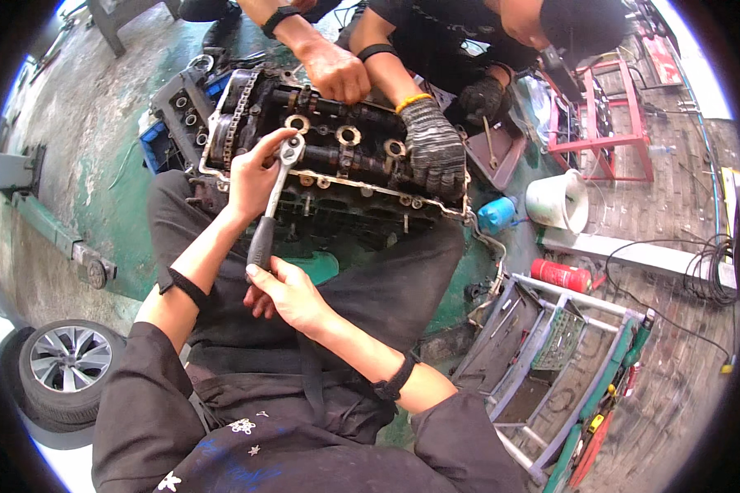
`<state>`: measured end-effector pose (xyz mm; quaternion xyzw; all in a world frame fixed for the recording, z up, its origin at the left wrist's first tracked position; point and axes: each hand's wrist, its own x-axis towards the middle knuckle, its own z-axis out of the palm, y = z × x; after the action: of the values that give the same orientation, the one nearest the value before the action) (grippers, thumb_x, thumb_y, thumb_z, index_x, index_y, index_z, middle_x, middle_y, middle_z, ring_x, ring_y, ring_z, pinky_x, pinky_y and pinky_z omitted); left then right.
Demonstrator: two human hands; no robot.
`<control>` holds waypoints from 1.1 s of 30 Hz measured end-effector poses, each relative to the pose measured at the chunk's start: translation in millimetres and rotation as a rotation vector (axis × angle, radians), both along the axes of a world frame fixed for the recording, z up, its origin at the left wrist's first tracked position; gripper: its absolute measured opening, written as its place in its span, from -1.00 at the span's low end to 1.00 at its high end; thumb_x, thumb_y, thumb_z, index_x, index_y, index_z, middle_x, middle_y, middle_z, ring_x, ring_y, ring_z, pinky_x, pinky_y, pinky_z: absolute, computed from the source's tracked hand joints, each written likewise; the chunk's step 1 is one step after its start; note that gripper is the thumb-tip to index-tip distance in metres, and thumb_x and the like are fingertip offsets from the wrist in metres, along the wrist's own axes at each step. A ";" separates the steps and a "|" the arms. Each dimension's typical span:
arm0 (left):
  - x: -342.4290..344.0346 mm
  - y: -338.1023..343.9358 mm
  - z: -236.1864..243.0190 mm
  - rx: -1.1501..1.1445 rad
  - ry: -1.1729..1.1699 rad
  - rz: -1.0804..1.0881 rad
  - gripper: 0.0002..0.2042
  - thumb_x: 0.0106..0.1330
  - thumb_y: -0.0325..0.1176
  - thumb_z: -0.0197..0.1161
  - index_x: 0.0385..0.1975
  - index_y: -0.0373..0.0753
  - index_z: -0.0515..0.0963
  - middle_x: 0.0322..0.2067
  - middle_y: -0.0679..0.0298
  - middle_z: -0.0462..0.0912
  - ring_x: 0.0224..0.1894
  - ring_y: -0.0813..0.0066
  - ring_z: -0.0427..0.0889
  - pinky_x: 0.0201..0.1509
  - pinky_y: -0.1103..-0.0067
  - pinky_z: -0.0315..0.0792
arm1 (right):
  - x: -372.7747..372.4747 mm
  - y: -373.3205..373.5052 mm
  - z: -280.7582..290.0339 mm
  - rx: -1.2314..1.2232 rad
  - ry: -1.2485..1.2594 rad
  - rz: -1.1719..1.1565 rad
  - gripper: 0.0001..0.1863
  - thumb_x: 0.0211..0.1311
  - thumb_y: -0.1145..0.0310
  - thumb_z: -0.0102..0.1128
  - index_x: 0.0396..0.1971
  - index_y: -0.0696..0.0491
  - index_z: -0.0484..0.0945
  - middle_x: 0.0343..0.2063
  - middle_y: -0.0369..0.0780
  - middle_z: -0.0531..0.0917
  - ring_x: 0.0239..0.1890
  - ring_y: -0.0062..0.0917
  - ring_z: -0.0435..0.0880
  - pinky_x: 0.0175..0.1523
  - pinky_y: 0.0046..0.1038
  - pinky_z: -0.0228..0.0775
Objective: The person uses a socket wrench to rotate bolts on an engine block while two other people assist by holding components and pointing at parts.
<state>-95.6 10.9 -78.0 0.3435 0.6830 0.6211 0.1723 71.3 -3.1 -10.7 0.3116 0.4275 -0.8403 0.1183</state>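
Observation:
An engine cylinder head (333,191) with camshafts and a timing chain lies in front of me, above my lap. My left hand (252,177) holds a silver socket ratchet (289,156) at its head, over the left part of the engine. Lower down, my right hand (281,292) grips the end of the ratchet's black handle. A co-worker's gloved hand (432,148) rests on the engine's right part, and another co-worker's bare hand (339,76) is closed above its top edge.
A valve cover (181,111) in a blue crate sits upper left. At right are a tray (510,160), white bucket (557,204), blue container (495,215), red extinguisher (561,275), red frame (637,135) and tool cart (600,320). A wheel (67,357) lies lower left, below a lift arm (53,230).

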 end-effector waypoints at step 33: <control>1.8 4.7 -4.3 -0.100 0.219 0.028 -0.67 0.12 -0.48 0.30 -0.08 -0.21 0.54 -0.31 0.22 0.67 -0.28 0.68 0.58 -0.19 0.68 0.44 | -3.0 10.3 -1.2 0.198 0.063 0.028 -0.66 0.30 0.13 -0.03 -0.34 0.16 0.43 -0.56 -0.23 0.59 -0.57 -0.57 0.57 -0.43 -0.51 0.44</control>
<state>-93.8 15.5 -82.3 0.3906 0.7327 0.5473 0.1051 68.3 7.3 -11.9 0.2893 0.5163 -0.8015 0.0853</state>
